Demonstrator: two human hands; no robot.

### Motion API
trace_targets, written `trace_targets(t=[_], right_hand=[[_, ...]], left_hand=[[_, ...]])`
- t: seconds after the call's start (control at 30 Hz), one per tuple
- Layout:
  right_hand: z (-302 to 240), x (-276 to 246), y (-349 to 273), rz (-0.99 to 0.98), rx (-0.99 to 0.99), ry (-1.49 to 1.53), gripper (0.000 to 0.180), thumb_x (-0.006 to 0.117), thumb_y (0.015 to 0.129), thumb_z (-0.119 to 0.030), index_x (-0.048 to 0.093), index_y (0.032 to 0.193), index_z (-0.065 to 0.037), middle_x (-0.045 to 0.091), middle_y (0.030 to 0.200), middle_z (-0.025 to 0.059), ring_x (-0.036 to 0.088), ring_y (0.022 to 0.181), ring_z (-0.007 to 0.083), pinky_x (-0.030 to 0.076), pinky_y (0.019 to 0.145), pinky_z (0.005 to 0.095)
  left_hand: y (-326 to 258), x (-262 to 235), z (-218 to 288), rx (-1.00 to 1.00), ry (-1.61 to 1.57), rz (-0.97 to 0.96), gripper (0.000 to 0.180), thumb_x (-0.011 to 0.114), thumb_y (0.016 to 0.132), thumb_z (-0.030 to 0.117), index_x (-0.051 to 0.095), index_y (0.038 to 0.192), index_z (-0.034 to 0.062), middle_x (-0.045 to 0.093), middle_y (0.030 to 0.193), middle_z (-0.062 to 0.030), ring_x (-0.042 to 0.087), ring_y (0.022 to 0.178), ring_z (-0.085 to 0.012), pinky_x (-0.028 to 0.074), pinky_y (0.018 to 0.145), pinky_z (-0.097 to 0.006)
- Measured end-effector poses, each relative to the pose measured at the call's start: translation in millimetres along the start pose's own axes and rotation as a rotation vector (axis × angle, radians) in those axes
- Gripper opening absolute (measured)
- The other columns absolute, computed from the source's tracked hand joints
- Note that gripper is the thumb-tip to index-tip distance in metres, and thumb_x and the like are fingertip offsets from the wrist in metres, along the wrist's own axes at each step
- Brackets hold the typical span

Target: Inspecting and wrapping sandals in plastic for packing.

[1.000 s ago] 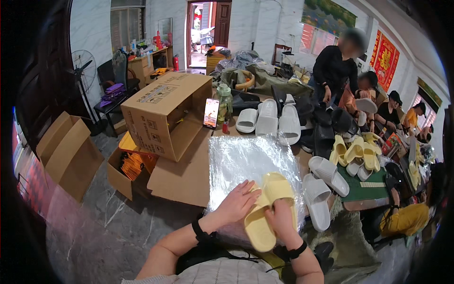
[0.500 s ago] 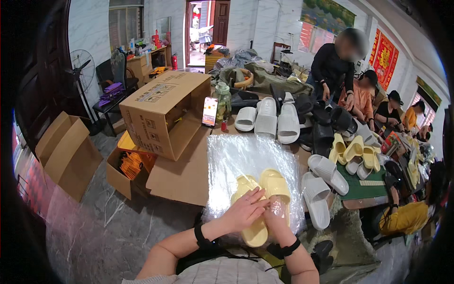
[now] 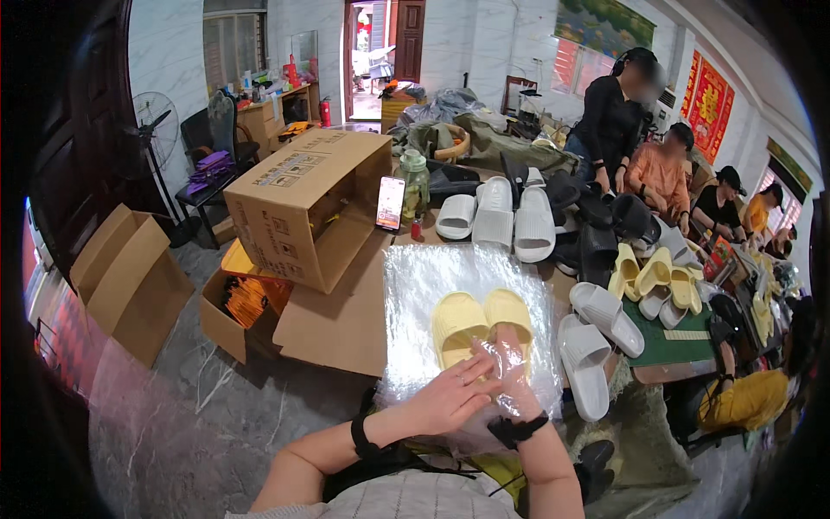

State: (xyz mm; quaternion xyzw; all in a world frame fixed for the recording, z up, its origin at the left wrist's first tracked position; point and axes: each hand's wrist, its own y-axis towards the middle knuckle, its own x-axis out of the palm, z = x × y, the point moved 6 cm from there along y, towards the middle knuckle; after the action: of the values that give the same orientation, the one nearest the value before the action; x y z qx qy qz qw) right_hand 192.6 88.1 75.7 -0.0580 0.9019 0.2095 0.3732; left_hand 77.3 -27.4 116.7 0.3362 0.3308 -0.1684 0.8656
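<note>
A pair of pale yellow slippers, the left slipper (image 3: 460, 322) and the right slipper (image 3: 504, 308), lies side by side with toes away from me. They rest on a stack of clear plastic bags (image 3: 415, 298). My right hand (image 3: 512, 368), with clear film over it, reaches into the right slipper and grips it; its fingertips are hidden. My left hand (image 3: 451, 394) lies across the heel end of the left slipper. Its fingers are stretched out and touch the film beside my right hand.
White slippers (image 3: 584, 368) lie right of the bags, with more white and black slippers (image 3: 596, 246) behind. A large carton (image 3: 298, 216), a phone (image 3: 390, 203) and a glass jar (image 3: 413, 186) stand at back left. Several people work along the right side, one person (image 3: 609, 117) standing.
The yellow slippers have moved away from me over the bags, with my right hand following. My left hand has shifted slightly nearer my right wrist.
</note>
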Motion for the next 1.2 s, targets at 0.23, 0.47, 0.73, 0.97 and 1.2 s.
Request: trace_targets(t=[0.23, 0.47, 0.73, 0.97, 1.2], right_hand=[[-32.6, -33.5, -81.4, -0.184, -0.358, -0.085, 0.057, 0.068, 0.09, -0.015, 0.047, 0.14, 0.002, 0.05, 0.128, 0.0291, 0.047, 0.123, 0.0408, 0.041, 0.105, 0.0435], [-81.3, -102.9, -113.7, -0.883, -0.091, 0.559, 0.038, 0.071, 0.092, -0.016, 0.064, 0.124, 0.002, 0.067, 0.115, 0.0207, 0.065, 0.109, 0.0242, 0.052, 0.09, 0.0345], [-42.2, -111.0, -48.5, -0.171, 0.07, 0.166, 0.025, 0.075, 0.087, -0.022, 0.071, 0.099, 0.0, 0.068, 0.072, 0.0074, 0.065, 0.065, 0.0144, 0.05, 0.062, 0.0276], [-41.5, -98.0, -50.2, -0.405, 0.029, 0.011, 0.038, 0.077, 0.083, -0.039, 0.071, 0.1, -0.004, 0.064, 0.066, 0.0085, 0.064, 0.06, 0.0223, 0.049, 0.058, 0.0344], [-17.6, -54.9, -22.7, -0.18, 0.075, -0.202, 0.049, 0.075, 0.081, -0.052, 0.07, 0.094, -0.005, 0.066, 0.072, 0.0104, 0.067, 0.067, 0.0284, 0.052, 0.061, 0.0396]], left_hand=[[-7.3, -4.8, -10.4, 0.003, 0.088, -0.109, 0.042, 0.053, 0.101, 0.031, 0.058, 0.136, 0.0065, 0.049, 0.147, -0.0193, 0.043, 0.138, -0.0378, 0.033, 0.117, -0.045], [-13.9, -5.9, -22.2, 0.033, 0.121, -0.215, 0.043, 0.055, 0.1, 0.031, 0.059, 0.135, 0.0056, 0.053, 0.142, -0.0203, 0.047, 0.135, -0.0362, 0.038, 0.112, -0.043], [-3.2, -9.8, -25.0, -0.203, -0.051, -0.323, 0.044, 0.052, 0.102, 0.033, 0.06, 0.133, 0.004, 0.056, 0.139, -0.0183, 0.048, 0.133, -0.035, 0.039, 0.112, -0.041], [-15.4, -8.3, -42.4, -0.257, 0.017, -0.338, 0.043, 0.053, 0.101, 0.032, 0.06, 0.131, 0.0034, 0.061, 0.131, -0.0189, 0.051, 0.13, -0.0349, 0.041, 0.109, -0.042], [0.1, -27.6, -50.7, -0.38, -0.112, -0.417, 0.047, 0.05, 0.102, 0.041, 0.062, 0.128, 0.005, 0.063, 0.126, -0.0193, 0.057, 0.121, -0.036, 0.044, 0.105, -0.041]])
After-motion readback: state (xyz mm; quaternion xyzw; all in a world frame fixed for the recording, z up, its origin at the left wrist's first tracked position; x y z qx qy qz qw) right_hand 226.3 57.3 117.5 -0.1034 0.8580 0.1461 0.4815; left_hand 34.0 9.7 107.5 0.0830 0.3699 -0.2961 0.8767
